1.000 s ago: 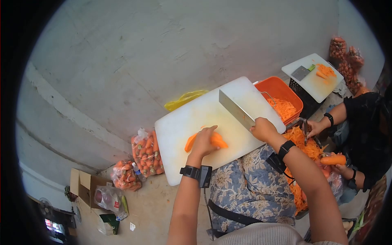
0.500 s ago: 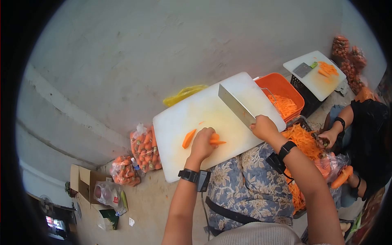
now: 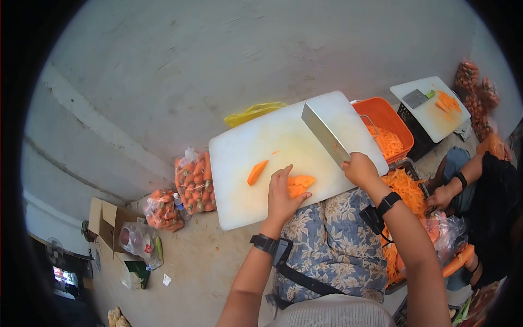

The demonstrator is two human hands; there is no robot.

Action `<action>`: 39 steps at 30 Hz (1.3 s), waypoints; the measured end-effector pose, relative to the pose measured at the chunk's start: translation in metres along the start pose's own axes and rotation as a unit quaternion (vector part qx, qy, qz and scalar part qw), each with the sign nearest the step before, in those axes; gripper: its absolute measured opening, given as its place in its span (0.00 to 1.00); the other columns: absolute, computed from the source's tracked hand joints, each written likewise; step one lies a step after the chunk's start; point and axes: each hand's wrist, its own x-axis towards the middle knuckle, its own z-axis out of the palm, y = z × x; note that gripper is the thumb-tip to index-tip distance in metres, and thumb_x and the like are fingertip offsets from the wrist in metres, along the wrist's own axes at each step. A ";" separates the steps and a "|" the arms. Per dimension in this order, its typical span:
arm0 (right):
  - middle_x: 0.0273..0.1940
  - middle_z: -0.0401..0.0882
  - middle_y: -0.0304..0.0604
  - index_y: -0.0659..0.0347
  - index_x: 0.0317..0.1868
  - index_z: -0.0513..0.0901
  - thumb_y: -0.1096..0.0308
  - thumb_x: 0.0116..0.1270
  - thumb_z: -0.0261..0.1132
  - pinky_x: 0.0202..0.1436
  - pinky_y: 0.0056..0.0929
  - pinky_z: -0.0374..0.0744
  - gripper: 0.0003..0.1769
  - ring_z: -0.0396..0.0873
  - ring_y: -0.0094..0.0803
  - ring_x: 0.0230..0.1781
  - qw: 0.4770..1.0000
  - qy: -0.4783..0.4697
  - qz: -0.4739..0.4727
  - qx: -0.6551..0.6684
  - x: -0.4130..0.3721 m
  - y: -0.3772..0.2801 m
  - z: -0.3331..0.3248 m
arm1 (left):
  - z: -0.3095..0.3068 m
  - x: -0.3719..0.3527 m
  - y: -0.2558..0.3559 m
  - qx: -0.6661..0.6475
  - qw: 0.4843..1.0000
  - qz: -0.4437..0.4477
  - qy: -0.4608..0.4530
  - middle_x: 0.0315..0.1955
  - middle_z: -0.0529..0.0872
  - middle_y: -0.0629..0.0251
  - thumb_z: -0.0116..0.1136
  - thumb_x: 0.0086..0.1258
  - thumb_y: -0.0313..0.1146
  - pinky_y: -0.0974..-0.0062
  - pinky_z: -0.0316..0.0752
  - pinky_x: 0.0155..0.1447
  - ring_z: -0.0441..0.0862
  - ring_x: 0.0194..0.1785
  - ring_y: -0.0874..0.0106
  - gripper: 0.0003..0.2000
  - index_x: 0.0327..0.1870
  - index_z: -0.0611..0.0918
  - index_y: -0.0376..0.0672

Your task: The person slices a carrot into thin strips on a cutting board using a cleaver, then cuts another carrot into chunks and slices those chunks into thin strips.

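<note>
The left hand (image 3: 286, 195) lies on the board (image 3: 245, 201) with its fingers stretched out and close together, the fingertips pressed against a small stack of carrot slices (image 3: 300, 184) rather than clamped around them. The slices sit near the board's near edge, just right of the palm. A single carrot wedge (image 3: 256, 172) lies apart from them, to the left of the hand.

The right hand (image 3: 360, 169) is closed tight around the handle of a cleaver (image 3: 326, 134), whose blade is raised over the board's right half, clear of the slices.

Right of the board stands an orange basket (image 3: 381, 111) holding carrot shreds, and below it a crate (image 3: 406, 188) heaped with more shreds. A co-worker's hand (image 3: 442, 197) reaches toward that heap. Farther right, a second board (image 3: 433, 117) carries a cleaver and cut carrot.

Left of the main board, two bags of carrots (image 3: 193, 185) sit on the floor, with a cardboard box (image 3: 101, 215) beyond them.
</note>
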 end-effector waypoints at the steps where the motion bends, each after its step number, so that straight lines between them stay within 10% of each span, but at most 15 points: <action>1: 0.38 0.84 0.62 0.69 0.38 0.84 0.62 0.63 0.66 0.49 0.47 0.80 0.15 0.83 0.57 0.43 1.000 -0.001 0.000 -0.006 0.000 -0.001 -0.002 | 0.007 0.000 0.001 0.000 1.000 -0.005 0.024 0.54 0.75 0.53 0.80 0.45 0.37 0.61 0.72 0.63 0.74 0.59 0.54 0.41 0.65 0.73 0.43; 9: 0.38 0.84 0.63 0.69 0.38 0.84 0.63 0.62 0.66 0.49 0.46 0.80 0.15 0.83 0.57 0.43 1.000 0.001 0.003 -0.010 0.001 -0.001 -0.001 | 0.028 0.014 0.016 0.185 0.982 -0.037 0.013 0.51 0.79 0.58 0.69 0.59 0.46 0.60 0.74 0.57 0.75 0.55 0.55 0.27 0.58 0.80 0.45; 17: 0.40 0.84 0.63 0.70 0.40 0.84 0.64 0.62 0.65 0.50 0.46 0.80 0.15 0.82 0.56 0.45 1.000 -0.011 0.014 -0.006 -0.001 -0.006 -0.007 | 0.003 0.043 -0.008 0.091 0.990 -0.054 -0.095 0.40 0.85 0.53 0.59 0.64 0.31 0.59 0.77 0.51 0.82 0.46 0.54 0.10 0.44 0.86 0.41; 39: 0.38 0.83 0.63 0.70 0.37 0.84 0.63 0.62 0.65 0.49 0.47 0.80 0.15 0.83 0.57 0.43 1.000 0.017 -0.010 0.012 -0.003 0.002 0.002 | -0.014 -0.011 -0.004 0.056 0.996 0.043 -0.053 0.59 0.78 0.51 0.70 0.58 0.36 0.61 0.70 0.67 0.74 0.63 0.52 0.26 0.58 0.79 0.39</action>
